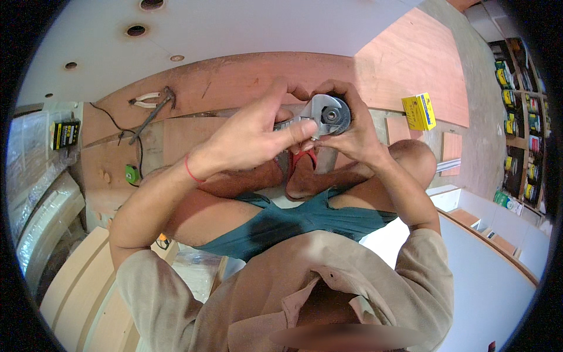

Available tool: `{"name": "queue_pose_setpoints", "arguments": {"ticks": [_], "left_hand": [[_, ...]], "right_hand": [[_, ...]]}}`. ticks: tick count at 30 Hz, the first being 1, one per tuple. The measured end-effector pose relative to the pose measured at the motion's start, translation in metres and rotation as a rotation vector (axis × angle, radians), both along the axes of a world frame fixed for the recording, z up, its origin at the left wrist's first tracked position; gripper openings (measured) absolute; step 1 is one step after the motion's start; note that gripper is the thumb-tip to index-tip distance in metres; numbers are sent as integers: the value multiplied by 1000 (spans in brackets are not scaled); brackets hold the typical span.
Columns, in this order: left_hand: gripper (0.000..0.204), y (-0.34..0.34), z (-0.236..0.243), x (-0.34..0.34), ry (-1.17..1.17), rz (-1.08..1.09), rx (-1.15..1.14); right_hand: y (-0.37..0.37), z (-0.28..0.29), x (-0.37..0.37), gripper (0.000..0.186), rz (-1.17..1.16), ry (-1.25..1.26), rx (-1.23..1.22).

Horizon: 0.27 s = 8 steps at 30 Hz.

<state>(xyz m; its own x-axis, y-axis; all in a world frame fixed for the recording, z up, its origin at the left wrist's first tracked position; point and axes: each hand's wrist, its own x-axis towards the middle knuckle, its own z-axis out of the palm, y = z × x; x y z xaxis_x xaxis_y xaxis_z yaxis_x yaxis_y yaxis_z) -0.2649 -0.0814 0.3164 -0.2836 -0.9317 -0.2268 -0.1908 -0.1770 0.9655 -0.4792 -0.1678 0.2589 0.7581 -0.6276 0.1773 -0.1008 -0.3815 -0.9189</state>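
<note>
In front of my crossed legs I hold what looks like an angle grinder [322,111], its grey metal head and round spindle end facing up. My left hand [252,132] is wrapped round its body, with the thumb lying along the metal head. My right hand [359,126] curls round the dark rounded rim at the head's far side, fingers over the top and thumb below. Most of the tool's body is hidden behind my left hand.
A hammer [153,115] and pale-handled pliers [145,99] lie on brown boards at the left, near a black cord and a green tape measure [132,173]. A yellow box [419,111] stands right of me. A white panel [234,29] with round holes is ahead; stocked shelves [528,135] line the far right.
</note>
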Motion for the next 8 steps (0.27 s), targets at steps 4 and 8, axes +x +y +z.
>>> {"name": "queue_pose_setpoints", "arguments": {"ticks": [4,8], "left_hand": [[38,0,1,-1,9,12,79],[50,2,-9,0,59,22,62]], "right_hand": [[3,1,1,81,46,-22,-14],[2,1,-4,79,66,-8,-32]]}}
